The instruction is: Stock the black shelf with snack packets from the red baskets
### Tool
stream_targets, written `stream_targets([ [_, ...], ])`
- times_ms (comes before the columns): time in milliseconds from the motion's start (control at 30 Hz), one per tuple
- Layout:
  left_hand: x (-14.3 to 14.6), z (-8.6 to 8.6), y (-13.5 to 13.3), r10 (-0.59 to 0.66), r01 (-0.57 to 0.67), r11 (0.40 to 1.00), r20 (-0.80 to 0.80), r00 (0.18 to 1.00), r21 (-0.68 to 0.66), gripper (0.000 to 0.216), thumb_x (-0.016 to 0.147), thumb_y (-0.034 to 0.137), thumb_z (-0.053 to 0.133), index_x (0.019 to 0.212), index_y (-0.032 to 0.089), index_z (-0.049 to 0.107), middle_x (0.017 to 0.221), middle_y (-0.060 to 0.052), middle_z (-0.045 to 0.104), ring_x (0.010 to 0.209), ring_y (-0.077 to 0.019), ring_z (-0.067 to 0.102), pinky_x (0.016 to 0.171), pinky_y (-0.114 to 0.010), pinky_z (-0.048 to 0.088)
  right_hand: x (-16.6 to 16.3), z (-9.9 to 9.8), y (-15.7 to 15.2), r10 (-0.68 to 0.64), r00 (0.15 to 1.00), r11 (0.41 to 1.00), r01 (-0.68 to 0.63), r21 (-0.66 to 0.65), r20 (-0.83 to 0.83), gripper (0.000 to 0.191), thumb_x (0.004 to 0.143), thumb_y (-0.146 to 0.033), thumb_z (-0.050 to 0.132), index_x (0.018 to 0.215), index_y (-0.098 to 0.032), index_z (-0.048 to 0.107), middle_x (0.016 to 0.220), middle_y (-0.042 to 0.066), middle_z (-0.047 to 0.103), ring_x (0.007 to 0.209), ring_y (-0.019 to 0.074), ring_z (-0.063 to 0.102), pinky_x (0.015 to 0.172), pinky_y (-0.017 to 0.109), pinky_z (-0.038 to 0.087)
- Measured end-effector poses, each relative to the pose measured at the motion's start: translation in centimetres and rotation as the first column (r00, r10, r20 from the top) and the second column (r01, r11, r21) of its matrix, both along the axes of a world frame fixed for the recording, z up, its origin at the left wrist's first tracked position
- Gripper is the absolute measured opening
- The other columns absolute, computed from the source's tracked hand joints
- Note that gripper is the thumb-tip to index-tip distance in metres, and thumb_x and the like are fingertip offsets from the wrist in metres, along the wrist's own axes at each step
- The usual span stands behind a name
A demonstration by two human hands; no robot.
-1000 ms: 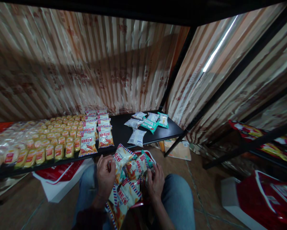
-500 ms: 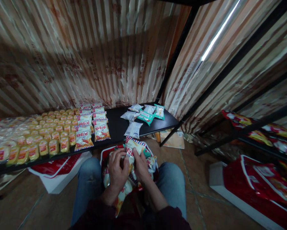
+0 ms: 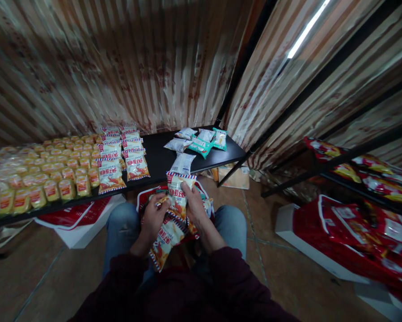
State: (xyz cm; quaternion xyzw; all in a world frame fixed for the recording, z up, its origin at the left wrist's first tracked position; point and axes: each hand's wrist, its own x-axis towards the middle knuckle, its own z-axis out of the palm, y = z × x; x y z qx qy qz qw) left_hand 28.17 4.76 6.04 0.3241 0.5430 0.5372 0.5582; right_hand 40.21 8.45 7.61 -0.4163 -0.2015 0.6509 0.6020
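Over a red container [image 3: 142,195] between my knees, my right hand [image 3: 194,205] grips a white and orange snack bag [image 3: 176,190] with striped ends, thumb on its front. My left hand [image 3: 154,217] is closed just left of that bag, its fingertips on a yellow-orange bit of packaging that seems to be another snack bag's corner. Below the hands, a similar snack bag [image 3: 167,237] lies tilted on the container's near side. More packets fill the container, partly hidden by my hands.
A black shelf [image 3: 155,163] ahead bears yellow wrapped cakes [image 3: 49,190], rows of upright snack bags [image 3: 111,174] and several loose teal and silver packets [image 3: 201,146]. Another rack with red packets [image 3: 335,163] stands right, above a red and white box [image 3: 308,232]. A white-sided box [image 3: 83,230] sits left.
My right hand has lifted the snack bag clear and turned its front more fully toward me. My left hand has shifted left off that bag. The whole view has tilted down a little.
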Motion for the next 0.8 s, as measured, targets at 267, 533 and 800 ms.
stream_targets([
  [267,1.0,0.8,-1.4,0.165,-0.165,0.986,-0.094,0.982,0.008,0.043,0.065,0.053,0.070,0.087,0.017,0.060,0.073,0.000,0.066,0.062,-0.0147,0.062,0.061,-0.028,0.050,-0.4,0.1,0.2,-0.139,0.987,0.987,0.132,-0.093,-0.076,0.040,0.062,-0.041,0.081,0.089,-0.019,0.060,0.071,0.002,0.073,0.072,0.0237,0.071,0.063,0.035,0.059],
  [533,0.2,0.1,-1.1,0.284,-0.284,0.959,-0.096,0.954,0.012,0.045,0.065,0.053,0.070,0.087,0.016,0.059,0.072,0.000,0.063,0.063,-0.0139,0.060,0.061,-0.028,0.049,-1.0,0.4,0.0,0.049,0.998,0.998,-0.048,0.028,-0.045,0.041,0.066,-0.046,0.077,0.093,-0.019,0.061,0.079,0.001,0.073,0.079,0.0208,0.071,0.068,0.032,0.059],
  [800,-0.3,-0.7,0.2,0.341,-0.338,0.940,-0.090,0.936,0.052,0.038,0.071,0.048,0.065,0.090,0.017,0.056,0.083,-0.002,0.062,0.072,-0.0137,0.060,0.068,-0.029,0.050,-2.3,-0.2,-3.0,0.101,0.994,0.992,-0.103,0.071,0.031,0.054,0.063,-0.035,0.081,0.110,-0.022,0.058,0.085,0.001,0.074,0.077,0.0190,0.070,0.072,0.032,0.058],
])
